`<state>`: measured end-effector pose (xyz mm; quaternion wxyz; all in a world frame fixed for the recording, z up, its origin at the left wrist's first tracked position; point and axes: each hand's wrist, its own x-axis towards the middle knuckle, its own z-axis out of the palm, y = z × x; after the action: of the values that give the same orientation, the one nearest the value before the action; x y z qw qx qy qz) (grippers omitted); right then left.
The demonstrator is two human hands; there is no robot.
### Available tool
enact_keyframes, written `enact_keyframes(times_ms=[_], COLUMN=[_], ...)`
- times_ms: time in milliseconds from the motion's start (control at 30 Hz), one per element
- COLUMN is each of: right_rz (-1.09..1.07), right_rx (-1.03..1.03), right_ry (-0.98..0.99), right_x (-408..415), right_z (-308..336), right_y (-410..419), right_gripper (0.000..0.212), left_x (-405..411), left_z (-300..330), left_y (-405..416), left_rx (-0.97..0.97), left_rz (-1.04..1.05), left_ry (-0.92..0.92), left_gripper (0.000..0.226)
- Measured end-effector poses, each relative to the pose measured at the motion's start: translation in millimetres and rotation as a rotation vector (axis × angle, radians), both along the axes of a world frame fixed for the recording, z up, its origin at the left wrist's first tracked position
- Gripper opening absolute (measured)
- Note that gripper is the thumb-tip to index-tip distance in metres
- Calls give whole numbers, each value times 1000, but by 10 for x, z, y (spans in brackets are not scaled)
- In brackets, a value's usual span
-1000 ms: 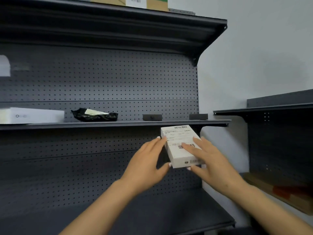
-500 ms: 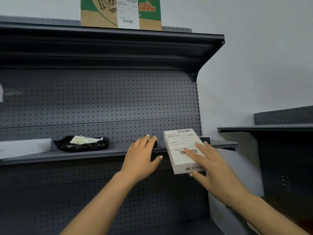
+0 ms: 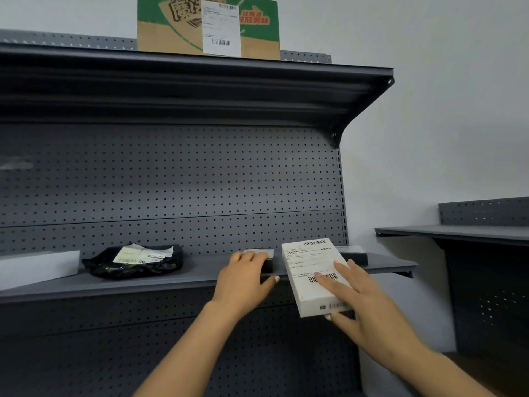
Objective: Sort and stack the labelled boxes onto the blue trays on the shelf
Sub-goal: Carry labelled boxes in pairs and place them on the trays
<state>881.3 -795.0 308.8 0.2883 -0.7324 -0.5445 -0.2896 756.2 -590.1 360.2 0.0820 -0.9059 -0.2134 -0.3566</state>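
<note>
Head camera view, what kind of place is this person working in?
Probably a stockroom or parcel-sorting area. Dark metal shelving with perforated back panels lines the wall, and it holds parcels with barcoded shipping labels: a cardboard carton on top, a black mailer bag, and the white box in the right hand.

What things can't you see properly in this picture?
- Small dark box, head view: the left hand covers most of it.
- White box label, head view: print too small to read, partly under the right hand's fingers.
- Flat white box, head view: cut off by the left edge.
</note>
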Motion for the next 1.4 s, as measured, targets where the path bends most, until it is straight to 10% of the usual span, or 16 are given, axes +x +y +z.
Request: enact_keyframes(times_ms=[800,1400], right_rz=[182,651], right_rx=[27,-205], right_ry=[-164,88], right_x=[-587,-1877], right_z=[-1205,-2383], right_y=[-578,600], right_gripper=[75,74], left_x=[-1615,-3777], left_z=[-1310,-3172], left_y=[-449,-663], left_rx=[524,202], left_rz=[-75,324], left_ry=[-263,-109], left_gripper=[37,34])
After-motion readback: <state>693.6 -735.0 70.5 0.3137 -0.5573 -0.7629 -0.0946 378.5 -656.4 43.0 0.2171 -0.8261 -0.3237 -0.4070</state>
